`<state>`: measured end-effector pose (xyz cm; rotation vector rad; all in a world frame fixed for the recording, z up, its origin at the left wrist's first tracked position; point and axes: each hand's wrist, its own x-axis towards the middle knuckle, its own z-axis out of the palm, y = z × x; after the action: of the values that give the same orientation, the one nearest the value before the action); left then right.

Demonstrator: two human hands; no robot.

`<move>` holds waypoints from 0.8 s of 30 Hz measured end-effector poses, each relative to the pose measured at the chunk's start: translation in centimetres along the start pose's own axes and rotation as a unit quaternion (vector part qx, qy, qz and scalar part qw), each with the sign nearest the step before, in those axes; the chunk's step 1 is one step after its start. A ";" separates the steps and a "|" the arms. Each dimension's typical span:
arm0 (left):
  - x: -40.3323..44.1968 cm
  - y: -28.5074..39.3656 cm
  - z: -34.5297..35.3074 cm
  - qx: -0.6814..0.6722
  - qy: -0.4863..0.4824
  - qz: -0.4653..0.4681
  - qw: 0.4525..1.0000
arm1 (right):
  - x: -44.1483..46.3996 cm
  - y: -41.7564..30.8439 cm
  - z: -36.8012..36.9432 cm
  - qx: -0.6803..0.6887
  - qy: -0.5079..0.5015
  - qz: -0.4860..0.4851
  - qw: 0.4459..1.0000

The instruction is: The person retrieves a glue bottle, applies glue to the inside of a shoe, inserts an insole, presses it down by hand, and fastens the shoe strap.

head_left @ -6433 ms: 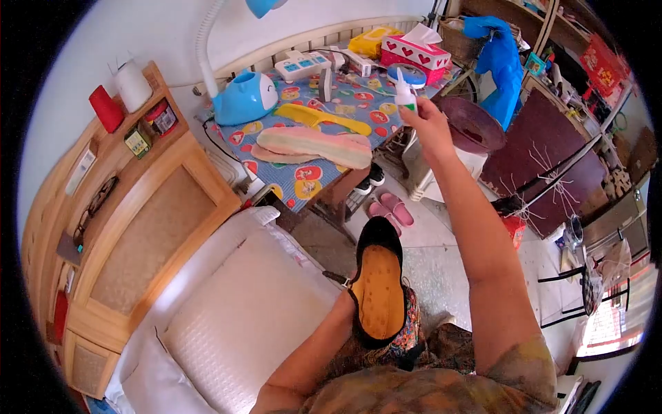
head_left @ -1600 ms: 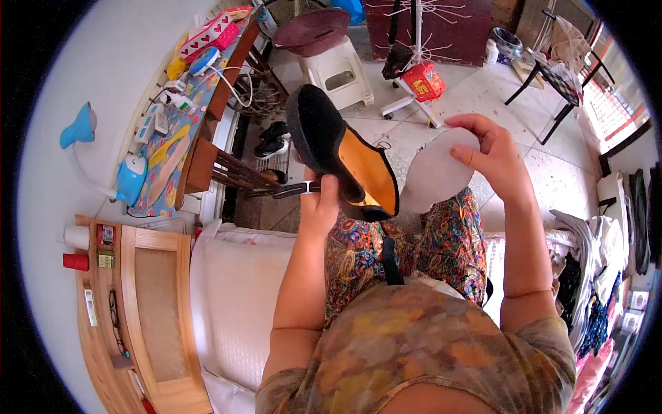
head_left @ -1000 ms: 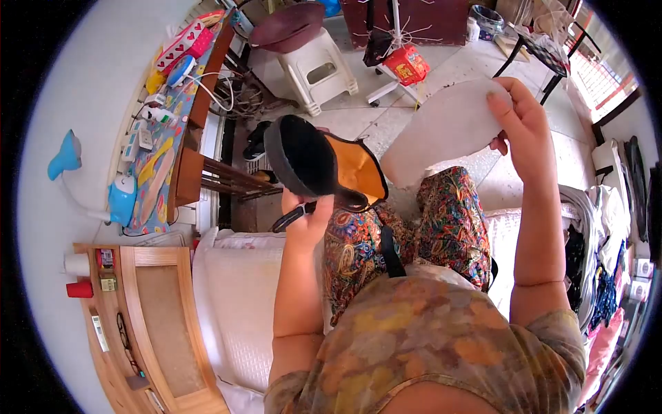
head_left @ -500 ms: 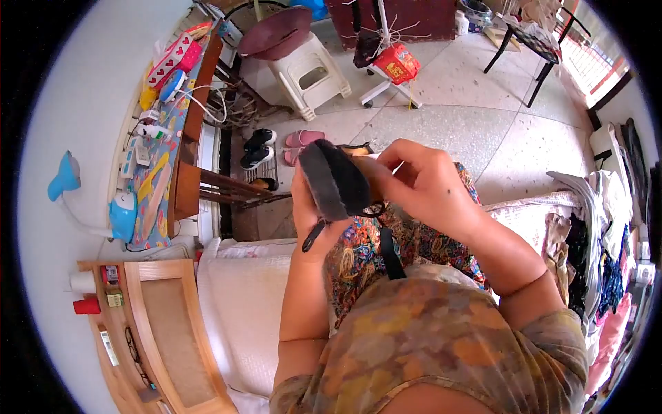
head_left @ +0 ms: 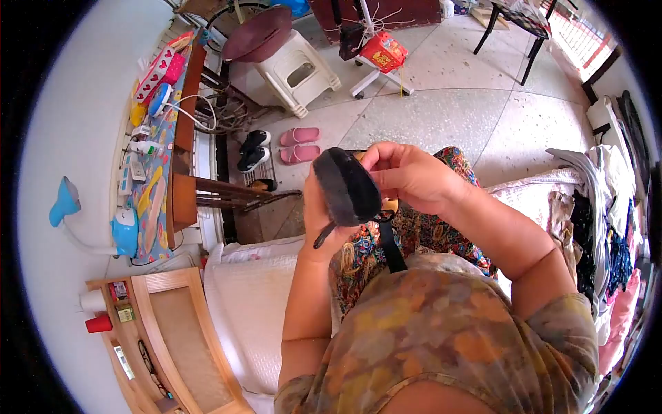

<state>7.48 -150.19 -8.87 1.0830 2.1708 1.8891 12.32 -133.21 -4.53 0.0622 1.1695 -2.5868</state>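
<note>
My left hand (head_left: 318, 207) is wrapped round a black-and-grey oblong thing (head_left: 346, 188), soft-looking and rounded at its ends. A short dark loop (head_left: 323, 236) hangs from its near end, beside my left wrist. At its far right edge, the fingers of my right hand (head_left: 407, 172) are bent together, thumb and forefinger close to the dark surface. What they pinch is hidden. A small yellowish patch (head_left: 390, 205) shows below my right fingers. Under both hands lie my patterned trousers (head_left: 414, 238), with a black strap (head_left: 393, 252) across them.
Pink slippers (head_left: 301, 153) and black shoes (head_left: 254, 150) stand on the floor ahead. A white stool (head_left: 298, 72) is beyond them. To the left are a cluttered table (head_left: 155, 200) and a wooden cabinet (head_left: 183, 345); clothes (head_left: 607, 207) are piled at the right.
The black-and-grey thing has shifted a little right in view and turned slightly. My right fingers have drawn closer together at its edge. The room has shifted with my head.
</note>
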 end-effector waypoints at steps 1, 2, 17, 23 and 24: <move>0.3 0.4 0.2 -0.025 -0.007 -0.016 1.000 | -0.2 -0.1 0.2 0.001 -0.001 0.001 1.000; 0.3 0.6 0.2 -0.018 -0.003 -0.014 1.000 | -0.4 -0.1 0.5 0.035 0.000 0.029 0.999; -3.3 -0.8 -0.3 -0.101 0.000 -0.075 0.992 | 1.1 2.2 1.0 0.245 -0.224 0.063 0.941; -1.2 1.5 0.1 -0.064 0.024 0.034 0.997 | 2.9 2.7 1.4 0.254 -0.221 0.039 0.941; -1.2 1.9 -0.2 -0.091 0.012 0.031 0.995 | 2.9 2.7 1.5 0.254 -0.223 0.041 0.940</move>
<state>9.11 -150.99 -7.59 1.1092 1.9526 2.0880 10.43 -136.70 -5.99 -0.3388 0.3250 -2.5661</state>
